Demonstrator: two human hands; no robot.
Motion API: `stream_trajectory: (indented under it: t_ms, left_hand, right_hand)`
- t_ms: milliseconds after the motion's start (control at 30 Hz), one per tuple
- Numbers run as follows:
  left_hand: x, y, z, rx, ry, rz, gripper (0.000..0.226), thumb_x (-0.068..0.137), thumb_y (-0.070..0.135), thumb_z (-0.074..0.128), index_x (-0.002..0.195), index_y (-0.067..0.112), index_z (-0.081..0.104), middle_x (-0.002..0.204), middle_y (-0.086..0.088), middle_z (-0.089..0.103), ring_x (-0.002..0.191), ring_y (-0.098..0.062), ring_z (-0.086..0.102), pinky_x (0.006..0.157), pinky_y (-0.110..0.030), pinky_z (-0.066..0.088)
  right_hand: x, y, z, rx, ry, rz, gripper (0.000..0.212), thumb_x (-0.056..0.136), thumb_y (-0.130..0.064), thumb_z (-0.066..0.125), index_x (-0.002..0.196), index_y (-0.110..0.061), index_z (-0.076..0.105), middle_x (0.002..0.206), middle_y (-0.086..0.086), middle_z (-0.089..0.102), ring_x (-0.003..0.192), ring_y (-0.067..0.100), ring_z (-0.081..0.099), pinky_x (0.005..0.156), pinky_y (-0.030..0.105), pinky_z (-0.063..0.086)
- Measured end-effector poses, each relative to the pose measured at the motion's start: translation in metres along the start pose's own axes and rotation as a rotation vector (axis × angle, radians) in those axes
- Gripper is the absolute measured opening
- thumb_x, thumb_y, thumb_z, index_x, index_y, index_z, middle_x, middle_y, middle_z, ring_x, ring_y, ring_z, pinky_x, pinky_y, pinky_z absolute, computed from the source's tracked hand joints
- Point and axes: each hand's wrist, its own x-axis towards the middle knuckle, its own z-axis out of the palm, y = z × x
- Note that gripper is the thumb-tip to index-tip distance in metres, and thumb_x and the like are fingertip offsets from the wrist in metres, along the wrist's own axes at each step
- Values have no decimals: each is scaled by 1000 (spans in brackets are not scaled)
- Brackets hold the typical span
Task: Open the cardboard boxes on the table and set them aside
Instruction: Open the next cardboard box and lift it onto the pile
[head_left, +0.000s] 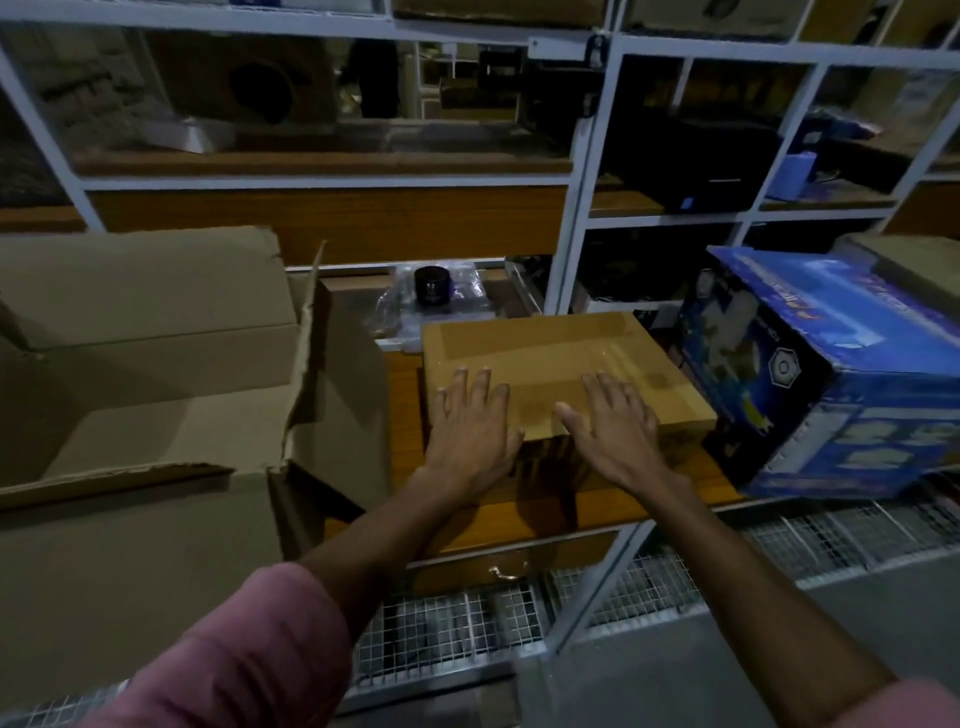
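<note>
A flat brown cardboard box (545, 353), closed and sealed with clear tape, lies on the wooden table (498, 514) in the middle of the view. My left hand (470, 426) rests flat on the box's near left part, fingers straight and spread. My right hand (613, 423) lies flat on its near right part, fingers also straight. A large cardboard box (145, 374) with its flaps open stands at the left, touching the table's left side.
A blue printed box (810, 374) sits tilted at the right, close to the brown box. Behind the brown box lies a dark jar (432, 285) on plastic wrap. White metal shelving (576, 208) rises behind. A drawer handle (501, 573) and wire mesh are below the table.
</note>
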Motion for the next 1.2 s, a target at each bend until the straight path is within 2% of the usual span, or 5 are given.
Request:
stream_trajectory:
  t_ms: [267,533,667,833,1200]
  left_hand:
    - [62,7,50,7,-101,-105,74,100,67,27,158,21,20,169,-10,6,154,-37,-1,121,-64,6]
    - [126,-35,101,35,-262,-160,82,93,77,3,159,32,-14,166,2,-24,153,-28,-23,118,-63,-13]
    - [167,-73,101,69,-182,-108,69,98,69,20,159,38,12,170,5,6,155,-25,3,119,-64,1]
    - [221,-80,97,120,-43,-209,46,97,59,42,135,34,45,137,-4,42,126,-30,38,109,-58,28]
    - [280,-117,106,-18,-241,-408,81,89,82,21,158,45,2,169,10,-9,150,-49,-10,114,-71,15]
  right_hand:
    - [43,43,30,-49,-175,0,72,100,-67,23,159,-27,19,169,2,11,154,30,6,120,55,12]
    - [129,69,65,-153,-228,-28,72,98,-70,20,158,-31,19,168,0,12,153,31,7,119,56,14]
    - [167,82,79,-196,-212,10,81,90,-78,5,157,-34,18,169,-2,7,153,32,3,117,62,8]
    - [213,109,74,-229,-161,104,76,91,-81,8,154,-39,16,168,-5,7,152,39,2,112,73,4]
    - [264,140,68,-189,-182,173,85,83,-89,14,156,-45,14,169,-11,1,153,41,-6,107,80,10]
